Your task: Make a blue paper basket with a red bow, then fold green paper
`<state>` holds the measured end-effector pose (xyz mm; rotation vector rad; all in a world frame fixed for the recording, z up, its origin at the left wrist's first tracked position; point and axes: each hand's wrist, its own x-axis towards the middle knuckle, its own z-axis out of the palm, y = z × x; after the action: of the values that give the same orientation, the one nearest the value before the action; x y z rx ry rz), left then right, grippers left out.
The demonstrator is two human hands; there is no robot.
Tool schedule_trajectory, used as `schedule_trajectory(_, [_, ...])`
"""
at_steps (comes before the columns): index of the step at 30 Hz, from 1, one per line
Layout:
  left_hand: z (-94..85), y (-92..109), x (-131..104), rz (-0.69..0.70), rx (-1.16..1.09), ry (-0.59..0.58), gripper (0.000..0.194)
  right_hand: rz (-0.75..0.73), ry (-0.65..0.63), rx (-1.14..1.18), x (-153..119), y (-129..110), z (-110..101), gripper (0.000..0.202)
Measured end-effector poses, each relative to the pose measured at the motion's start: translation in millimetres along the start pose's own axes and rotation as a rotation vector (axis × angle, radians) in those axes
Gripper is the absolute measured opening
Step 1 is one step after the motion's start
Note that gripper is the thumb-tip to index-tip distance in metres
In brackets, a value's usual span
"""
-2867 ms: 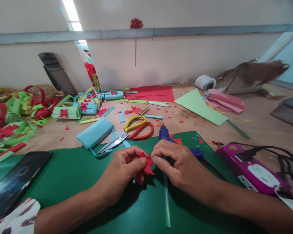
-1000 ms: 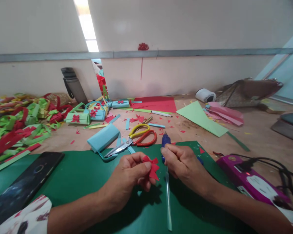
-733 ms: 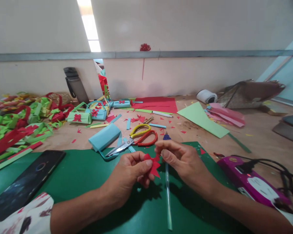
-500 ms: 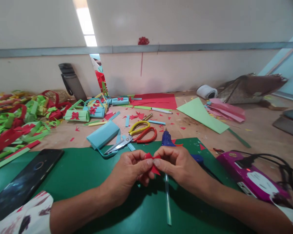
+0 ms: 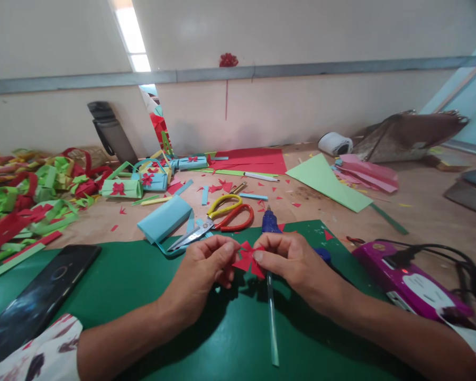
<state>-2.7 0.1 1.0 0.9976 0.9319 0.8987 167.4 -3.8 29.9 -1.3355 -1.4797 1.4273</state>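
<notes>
A red paper flower (image 5: 246, 258) with pointed petals is held up between my two hands, above a green mat (image 5: 238, 338). My right hand (image 5: 291, 259) pinches its right side between thumb and forefinger. At the flower's left edge, my left hand (image 5: 208, 270) has thumb and forefinger closed on a petal. Just behind my right hand lies a blue glue gun (image 5: 269, 221), partly covered by that hand. A clear glue stick (image 5: 272, 323) extends from under the hand towards me. Scissors (image 5: 218, 219) with a yellow and a red handle lie beyond my left hand, beside a folded blue paper piece (image 5: 164, 218).
On the left are a black phone (image 5: 43, 301) and a heap of paper strips (image 5: 31, 211). Small paper bags (image 5: 122, 188) and a bottle (image 5: 111, 132) stand behind. At right lie a purple power strip (image 5: 412, 286) with cables, green paper (image 5: 329, 182) and a handbag (image 5: 412, 135).
The red paper, mostly covered by my fingers before, now shows its spread petals. My left hand has shifted slightly left, away from my right hand.
</notes>
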Motion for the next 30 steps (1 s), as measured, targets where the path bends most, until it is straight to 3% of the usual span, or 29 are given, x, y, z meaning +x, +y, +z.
schedule_trajectory(4, [-2.2,8,0,0.072,0.107,0.090,0.015,-0.007,0.016,0.012,-1,0,1,0.018])
schedule_trajectory(7, [-7.0,12,2,0.049,0.045,0.076,0.013,-0.013,0.022,0.014,0,0,1,0.018])
schedule_trajectory(12, [-12.5,12,6,0.004,0.050,0.012,0.023,-0.039,0.024,-0.015,0,2,1,0.017])
schedule_trajectory(17, [-4.7,16,3,0.041,0.279,-0.026,0.037,-0.109,0.034,-0.091,0,3,0,0.018])
schedule_trajectory(21, [-1.9,16,3,0.118,0.450,-0.011,0.047,-0.169,0.057,-0.120,0,2,-1,0.020])
schedule_trajectory(23, [-4.0,14,5,0.159,0.509,0.008,0.043,-0.201,0.066,-0.130,0,1,-2,0.021])
schedule_trajectory(27, [-9.4,12,8,0.371,0.821,0.021,0.028,-0.243,0.068,-0.154,1,4,-3,0.022])
schedule_trajectory(30, [-14.5,23,7,0.479,0.991,0.096,0.028,-0.243,0.050,-0.168,3,9,-3,0.020])
